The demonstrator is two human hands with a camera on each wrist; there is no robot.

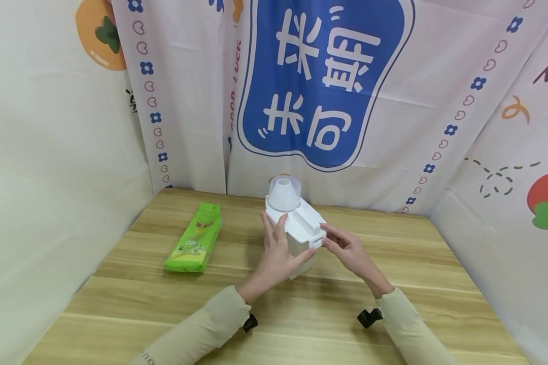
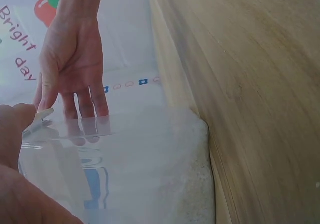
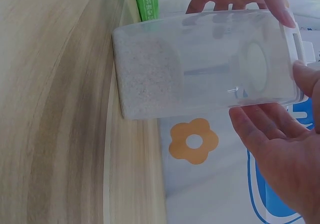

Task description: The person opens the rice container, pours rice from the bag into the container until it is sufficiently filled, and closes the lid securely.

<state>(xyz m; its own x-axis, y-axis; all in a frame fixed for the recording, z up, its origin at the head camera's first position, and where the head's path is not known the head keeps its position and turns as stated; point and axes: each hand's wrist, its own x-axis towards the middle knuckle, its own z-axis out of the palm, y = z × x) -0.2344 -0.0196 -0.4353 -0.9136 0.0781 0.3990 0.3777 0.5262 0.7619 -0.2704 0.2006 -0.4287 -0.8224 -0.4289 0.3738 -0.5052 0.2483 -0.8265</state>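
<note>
A clear plastic storage container [image 3: 210,64] with a white lid [image 1: 301,223] stands upright on the table. Pale grains [image 3: 147,77] fill its lower part. On the lid's far end sits a see-through cup [image 1: 284,195] over a white spout. My left hand [image 1: 276,258] holds the container near its top, fingers along the left side and thumb across the front. At the lid's front right corner, my right hand [image 1: 350,253] pinches the white latch [image 1: 317,240], its thumb on the latch and its other fingers against the container's side.
To the left, a green and yellow packet [image 1: 195,243] lies on the wood-grain table [image 1: 374,344]. Printed cloth hangs behind the table and along both sides. Small black devices [image 1: 370,318] are worn at both wrists.
</note>
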